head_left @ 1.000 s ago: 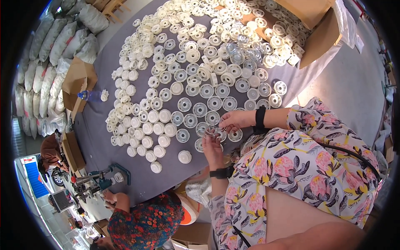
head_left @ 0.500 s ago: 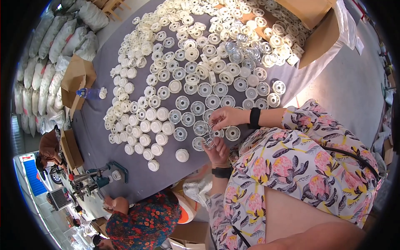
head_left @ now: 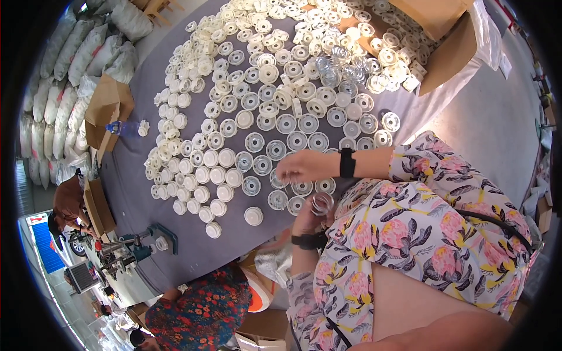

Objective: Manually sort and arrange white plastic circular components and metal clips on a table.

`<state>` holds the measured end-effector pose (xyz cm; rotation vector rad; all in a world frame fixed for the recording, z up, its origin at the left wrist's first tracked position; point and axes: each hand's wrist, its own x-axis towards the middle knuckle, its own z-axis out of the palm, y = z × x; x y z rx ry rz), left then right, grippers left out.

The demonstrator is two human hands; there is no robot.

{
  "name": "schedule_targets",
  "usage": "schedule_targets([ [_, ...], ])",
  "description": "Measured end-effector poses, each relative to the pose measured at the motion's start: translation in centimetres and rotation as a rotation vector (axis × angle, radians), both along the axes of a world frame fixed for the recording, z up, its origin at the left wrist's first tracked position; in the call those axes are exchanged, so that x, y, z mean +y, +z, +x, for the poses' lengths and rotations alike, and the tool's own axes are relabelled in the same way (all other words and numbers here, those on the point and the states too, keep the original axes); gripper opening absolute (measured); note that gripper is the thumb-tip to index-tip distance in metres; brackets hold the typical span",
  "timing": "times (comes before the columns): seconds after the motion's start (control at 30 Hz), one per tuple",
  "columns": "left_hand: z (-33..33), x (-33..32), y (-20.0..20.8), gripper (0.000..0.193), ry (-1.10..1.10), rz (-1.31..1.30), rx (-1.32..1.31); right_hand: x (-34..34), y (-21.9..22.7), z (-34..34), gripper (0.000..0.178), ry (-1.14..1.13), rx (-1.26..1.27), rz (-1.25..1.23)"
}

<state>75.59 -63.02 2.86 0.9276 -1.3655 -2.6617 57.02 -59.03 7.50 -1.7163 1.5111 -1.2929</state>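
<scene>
Near the table's front edge my left hand (head_left: 307,221) is closed around a few shiny wire rings (head_left: 322,204), which stack like a coil above the fingers. My right hand (head_left: 304,167) reaches over the round white discs, fingertips bent down and pinched together. Whatever lies in that pinch is hidden and blurred. Under and around it sit open white plastic discs (head_left: 297,141) with a hole at the middle, several with a ring-like shine inside. Left of them stand closed white caps (head_left: 226,157) in a cluster.
Loose shiny rings (head_left: 353,75) lie heaped at the back among white plastic parts. A tipped cardboard box (head_left: 451,58) spills more parts at the far right. A green hand press (head_left: 140,248) is mounted at the left, beside a co-worker in a flowered top (head_left: 202,307). A bottle (head_left: 120,127) lies farther back.
My hands have parted: the left has drawn back toward my body with the rings, while the right has moved left over the discs. The co-worker's hand has left the press.
</scene>
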Motion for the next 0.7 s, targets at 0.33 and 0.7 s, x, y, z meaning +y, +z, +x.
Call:
schedule_targets([
  [0.33, -3.1, -2.4, -3.5, 0.06, -0.286, -1.559, -0.684, 0.5, -9.6, -1.5, 0.026, -0.315, 0.042, 0.511],
  [0.7, -2.9, -1.8, -3.8, 0.045, -0.137, -1.507, -0.637, -2.9, -9.2, -1.1, 0.027, -0.384, 0.404, 0.561],
])
